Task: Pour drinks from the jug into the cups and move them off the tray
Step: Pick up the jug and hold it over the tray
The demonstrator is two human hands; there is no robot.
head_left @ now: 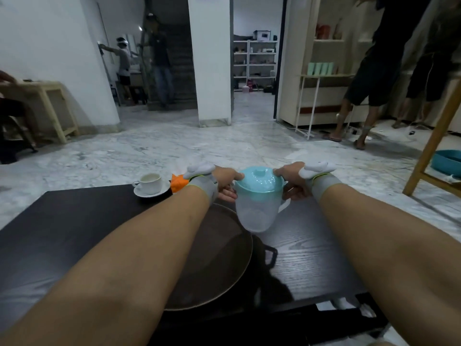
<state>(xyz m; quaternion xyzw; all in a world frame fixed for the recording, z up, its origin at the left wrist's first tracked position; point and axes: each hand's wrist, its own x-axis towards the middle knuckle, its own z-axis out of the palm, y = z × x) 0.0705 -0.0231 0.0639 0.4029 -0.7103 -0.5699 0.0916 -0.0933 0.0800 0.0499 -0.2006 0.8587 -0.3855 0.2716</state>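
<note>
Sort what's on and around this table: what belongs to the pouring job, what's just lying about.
Belongs to the job:
- jug with blue lid, held by left hand and right hand
- white cup on its saucer
- round tray

Just lying about:
- orange thing behind the saucer
- teal basin on the floor
- wooden table at left

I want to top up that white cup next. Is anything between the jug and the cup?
Only the left hand, which grips the clear plastic jug with a turquoise lid on its cup-facing side. Otherwise nothing stands on the dark wooden table between it and the white cup on its saucer.
</note>
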